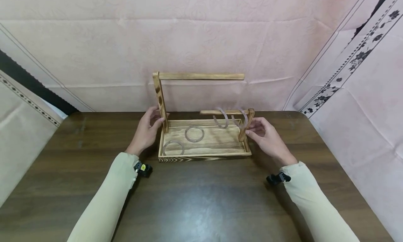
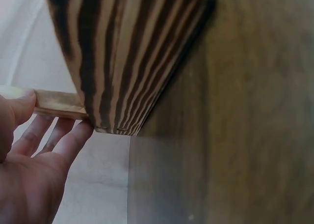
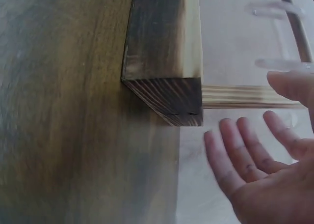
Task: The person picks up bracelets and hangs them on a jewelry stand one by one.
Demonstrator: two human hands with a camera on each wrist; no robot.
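A wooden bangle stand (image 1: 204,154) with a shallow tray sits on the table. My left hand (image 1: 147,128) holds its tall left post (image 1: 161,102), thumb on the near side and fingers behind. At the short right post (image 1: 246,126), my right hand (image 1: 266,137) has its fingers spread and slightly bent, the thumb right beside the post. Two translucent pale purple bangles, one nearer the middle (image 1: 226,119) and one near the post (image 1: 245,118), hang on the short lower bar (image 1: 206,112). Two more clear bangles, one central (image 1: 185,134) and one front left (image 1: 183,149), lie in the tray.
A long upper bar (image 1: 201,76) reaches right from the tall post, its right end free. The dark wooden table (image 1: 195,200) extends in front. Pale pink cloth (image 1: 189,42) hangs behind, and cloth with a floral border (image 1: 362,60) stands at the right.
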